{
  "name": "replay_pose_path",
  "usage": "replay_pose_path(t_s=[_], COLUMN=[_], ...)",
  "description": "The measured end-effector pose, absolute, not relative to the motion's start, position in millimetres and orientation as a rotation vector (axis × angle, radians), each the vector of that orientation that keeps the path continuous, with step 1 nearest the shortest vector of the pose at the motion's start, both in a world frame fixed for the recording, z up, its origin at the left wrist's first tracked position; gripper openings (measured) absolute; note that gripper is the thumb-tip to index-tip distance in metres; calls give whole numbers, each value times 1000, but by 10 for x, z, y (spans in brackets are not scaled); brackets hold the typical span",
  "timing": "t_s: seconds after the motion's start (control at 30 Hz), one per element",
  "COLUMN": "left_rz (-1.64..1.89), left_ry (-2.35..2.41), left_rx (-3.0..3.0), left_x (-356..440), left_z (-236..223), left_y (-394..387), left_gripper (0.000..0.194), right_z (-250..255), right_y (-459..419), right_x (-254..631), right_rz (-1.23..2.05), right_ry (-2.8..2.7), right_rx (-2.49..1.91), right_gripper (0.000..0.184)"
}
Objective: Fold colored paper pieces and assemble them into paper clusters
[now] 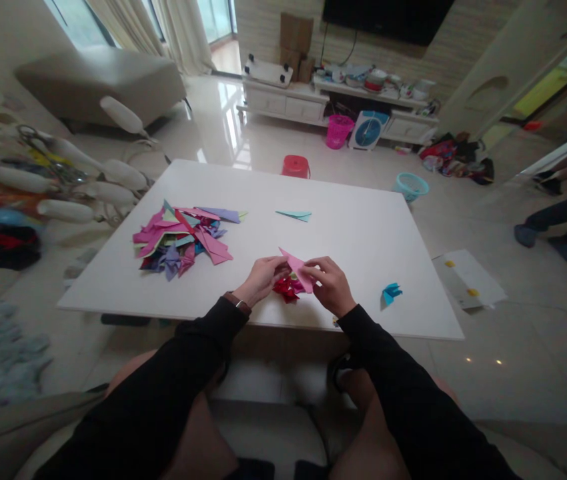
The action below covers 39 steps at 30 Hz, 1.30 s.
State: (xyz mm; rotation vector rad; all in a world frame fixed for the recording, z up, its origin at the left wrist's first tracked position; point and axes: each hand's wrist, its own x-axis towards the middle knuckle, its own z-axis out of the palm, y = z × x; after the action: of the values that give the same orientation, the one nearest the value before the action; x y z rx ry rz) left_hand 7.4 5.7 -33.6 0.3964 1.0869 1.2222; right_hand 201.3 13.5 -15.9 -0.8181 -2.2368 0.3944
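Observation:
A pink folded paper piece (297,268) is held up between my two hands, just above the white table (243,293). My left hand (263,277) pinches its left side, and my right hand (329,283) grips its right edge with thumb and fingers. Red folded paper (287,291) lies under and behind it, partly hidden by the pink one. To the left spreads a pile of folded paper pieces (178,237) in pink, purple, green and blue. A pale teal folded paper (296,215) rests farther back, and a small blue folded paper figure (391,293) sits to the right.
Beyond the table's far edge stands a red bucket (296,167). A light blue basket (411,187) is on the floor past the right corner. A white multi-armed lamp (108,170) crowds the left side. Another person's legs (563,223) show at far right.

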Motion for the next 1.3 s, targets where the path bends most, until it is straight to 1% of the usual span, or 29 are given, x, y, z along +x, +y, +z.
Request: replay_pose_path(t_s=[0.1,0.13,0.2,0.23,0.33,0.43,0.57,0.67,0.97,1.3], left_rz=[1253,1269,1220,1154,959,919,925,913,861,819], left_ry=[1246,1303,1312,1263,1136,1196,1269,1308,1435,1456], left_rx=[500,577,774,873,1117,1284,1431,1532,1670,1780], left_x=[10,-31,-127,-175,-290,-347,-356,-327,-299,-376], left_z=[-323,-306,-253,-221,-130,-84,-82,-96,-70,72], left_y=[102,122,152,160,150,132,141,160,200,151], left_gripper=[16,21,30,31,30,25,15,13,16,21], right_z=[-123,-113,-106,-109,-135,-154,-140,-108,-83,-194], right_y=[140,150,181,199,245,261,253,260,308,290], right_x=[1971,1964,1961,1963,1973,1981,1983,1987,2064,2099], right_rz=[575,667,861,946,1106,1170,1174,1138,1072,1063], right_ry=[-2001,-1887,-1666,-1578,-1415,-1343,-1328,-1349,-1405,-1471], right_rx=[-944,-1014,-1134,-1174,-1223,-1235,-1223,-1220,-1258,-1289], right_gripper=[11,10,18,23,34,38,35,31,27,30])
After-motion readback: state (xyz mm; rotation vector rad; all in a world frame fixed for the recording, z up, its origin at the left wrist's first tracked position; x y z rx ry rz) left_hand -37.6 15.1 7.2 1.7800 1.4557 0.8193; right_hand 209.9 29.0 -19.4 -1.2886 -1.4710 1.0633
